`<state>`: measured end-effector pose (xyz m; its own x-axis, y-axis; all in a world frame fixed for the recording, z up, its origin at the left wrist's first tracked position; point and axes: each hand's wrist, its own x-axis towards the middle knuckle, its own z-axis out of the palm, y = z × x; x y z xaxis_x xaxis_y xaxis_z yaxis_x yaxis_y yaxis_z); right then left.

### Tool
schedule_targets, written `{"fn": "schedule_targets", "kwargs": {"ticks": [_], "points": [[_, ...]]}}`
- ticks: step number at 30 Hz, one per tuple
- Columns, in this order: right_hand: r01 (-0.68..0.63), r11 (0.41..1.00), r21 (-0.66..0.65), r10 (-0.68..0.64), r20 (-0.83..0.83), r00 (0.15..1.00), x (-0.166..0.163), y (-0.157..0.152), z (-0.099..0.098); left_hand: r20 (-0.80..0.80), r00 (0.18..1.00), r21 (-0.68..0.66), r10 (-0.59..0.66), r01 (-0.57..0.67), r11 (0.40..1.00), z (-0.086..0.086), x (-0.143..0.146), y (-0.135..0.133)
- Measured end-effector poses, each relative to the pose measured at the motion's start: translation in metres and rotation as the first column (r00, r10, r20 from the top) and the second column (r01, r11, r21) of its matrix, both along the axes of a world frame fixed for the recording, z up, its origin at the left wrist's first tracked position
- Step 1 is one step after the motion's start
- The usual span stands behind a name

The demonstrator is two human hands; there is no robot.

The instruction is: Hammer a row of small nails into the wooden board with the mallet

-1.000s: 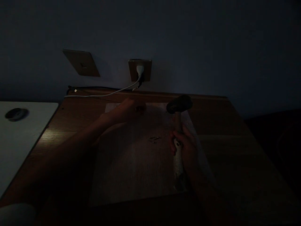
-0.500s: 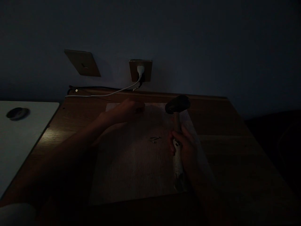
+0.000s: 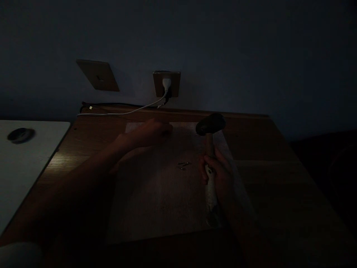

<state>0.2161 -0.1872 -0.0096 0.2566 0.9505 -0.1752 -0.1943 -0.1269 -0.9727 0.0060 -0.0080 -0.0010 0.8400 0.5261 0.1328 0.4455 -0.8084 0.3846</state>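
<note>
My right hand (image 3: pixel 219 171) is wrapped round the pale, worn handle of a mallet (image 3: pixel 211 124), whose dark rounded head points away from me. The mallet lies over the right part of a thin light board (image 3: pixel 145 204). Near the board's far edge, my left hand (image 3: pixel 156 131) is closed with its fingers curled. Whatever it may hold is hidden in the dark. Between the hands, a few small shiny metal pieces, like nails or screws (image 3: pixel 182 163), lie on the board.
Beneath the board is a wooden table (image 3: pixel 270 178) against a wall. The wall bears an outlet (image 3: pixel 174 83) with a white plug and cable, and a switch plate (image 3: pixel 100 76). At left, a white surface (image 3: pixel 33 167) carries a dark round object (image 3: pixel 21 135). The light is very dim.
My left hand has turned slightly, with its fingers curled more out of sight. The right hand and the mallet stay almost where they were.
</note>
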Motion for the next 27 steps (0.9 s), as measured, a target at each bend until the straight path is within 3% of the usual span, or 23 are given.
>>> {"fn": "schedule_targets", "kwargs": {"ticks": [9,15,18,22,27], "points": [[-0.005,1.0,-0.001,0.005,0.019,1.0,-0.001,0.0,0.002,-0.127,0.992,0.16,0.018,0.003,0.987,0.004,0.0,-0.003],[-0.028,1.0,0.007,0.028,0.042,0.999,-0.001,0.001,0.003,-0.128,0.992,0.188,0.011,0.013,0.982,0.004,0.002,-0.008],[-0.03,0.999,-0.017,0.031,0.025,0.999,-0.001,0.001,0.002,-0.049,0.999,0.131,0.007,0.0,0.991,-0.003,0.004,-0.007],[-0.04,0.999,-0.01,0.04,0.02,0.999,-0.001,0.0,0.0,0.132,0.991,-0.067,0.021,-0.012,0.998,-0.018,0.003,0.002],[-0.181,0.982,-0.047,0.183,0.051,0.982,-0.004,0.001,-0.001,0.25,0.966,-0.185,0.064,-0.017,0.983,-0.031,0.001,0.008]]}}
